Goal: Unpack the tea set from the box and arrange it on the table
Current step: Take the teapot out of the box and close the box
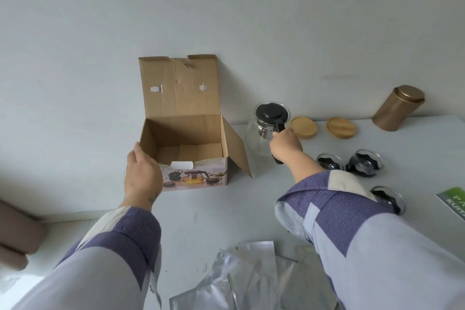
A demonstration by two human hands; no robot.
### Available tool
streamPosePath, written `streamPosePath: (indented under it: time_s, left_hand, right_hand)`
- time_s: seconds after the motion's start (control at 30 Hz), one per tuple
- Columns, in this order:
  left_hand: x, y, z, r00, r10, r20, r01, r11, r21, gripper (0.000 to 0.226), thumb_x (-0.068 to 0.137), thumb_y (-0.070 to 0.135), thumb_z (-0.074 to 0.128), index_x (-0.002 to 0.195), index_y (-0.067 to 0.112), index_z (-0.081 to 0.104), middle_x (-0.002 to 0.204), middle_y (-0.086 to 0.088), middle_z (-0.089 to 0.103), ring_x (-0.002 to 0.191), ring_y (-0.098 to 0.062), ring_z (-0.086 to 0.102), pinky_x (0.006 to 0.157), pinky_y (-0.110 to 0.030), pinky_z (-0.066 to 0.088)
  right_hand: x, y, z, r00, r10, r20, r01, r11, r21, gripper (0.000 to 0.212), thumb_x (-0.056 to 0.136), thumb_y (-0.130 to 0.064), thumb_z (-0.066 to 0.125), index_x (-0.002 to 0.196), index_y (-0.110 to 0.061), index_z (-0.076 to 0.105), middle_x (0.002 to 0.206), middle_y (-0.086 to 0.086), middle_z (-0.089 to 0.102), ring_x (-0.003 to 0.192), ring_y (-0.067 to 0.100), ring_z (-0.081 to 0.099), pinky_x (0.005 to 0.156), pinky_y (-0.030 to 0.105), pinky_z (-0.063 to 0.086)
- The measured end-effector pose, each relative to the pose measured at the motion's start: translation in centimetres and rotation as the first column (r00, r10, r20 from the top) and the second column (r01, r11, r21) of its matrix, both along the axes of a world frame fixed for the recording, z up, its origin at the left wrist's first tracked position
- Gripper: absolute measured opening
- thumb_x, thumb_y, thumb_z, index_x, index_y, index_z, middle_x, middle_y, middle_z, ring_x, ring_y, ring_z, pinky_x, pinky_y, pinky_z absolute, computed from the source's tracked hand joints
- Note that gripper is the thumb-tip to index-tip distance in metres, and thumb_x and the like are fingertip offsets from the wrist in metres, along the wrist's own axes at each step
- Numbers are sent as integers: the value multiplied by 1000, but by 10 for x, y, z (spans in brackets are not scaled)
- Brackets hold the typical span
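Now, right hand (285,143) out toward the far edge of the table (226,211), fingers (281,133) wrapped tight round the black handle of the glass teapot (261,133). Teapot standing upright just beside the box (186,138), black lid on. Left hand (143,171) pressed against the box's near left corner, fingers loosely open and flat on the cardboard, gripping nothing. Box lid flipped up against the wall, side flap splayed toward the teapot, inside bare down to the cardboard floor. Two round wooden coasters (303,126) lined up along the far edge past the teapot, then a gold tin (397,108) nearer the far right corner. Three glass cups (364,163) with dark holders clustered right of the right sleeve, one partly hidden behind it. Silver foil bags (251,274) heaped at the near edge. Green leaflet (453,202) poking in at the right edge.
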State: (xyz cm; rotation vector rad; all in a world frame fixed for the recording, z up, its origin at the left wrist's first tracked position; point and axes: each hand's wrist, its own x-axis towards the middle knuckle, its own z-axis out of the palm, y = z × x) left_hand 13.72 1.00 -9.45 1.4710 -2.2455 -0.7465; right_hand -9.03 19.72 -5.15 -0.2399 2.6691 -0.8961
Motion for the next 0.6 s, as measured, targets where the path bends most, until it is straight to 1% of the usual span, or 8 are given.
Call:
streamPosePath:
  time_s: [0.23,0.6]
  left_hand:
    - [-1,1,-7,999,11,-31,-14,996,-89,51,100,17,23,150,8,15,149,-15,28,130,-36,38,104,-48,35]
    - [0,2,-8,999,30,-16,-31,992,-121,51,101,17,24,150,10,16,150,-12,29,128,-34,42,100,-47,38]
  right_hand:
    - [-8,-12,-27,999,-21,47,21,1000,-7,36,101,-23,37,127,2,36,133,21,51,122,37,50,91,38,41]
    - [-19,-37,-36,995,-34,97,39,998,-50,34,102,-23,35,126,0,35,133,22,51,123,38,50,95,41,40]
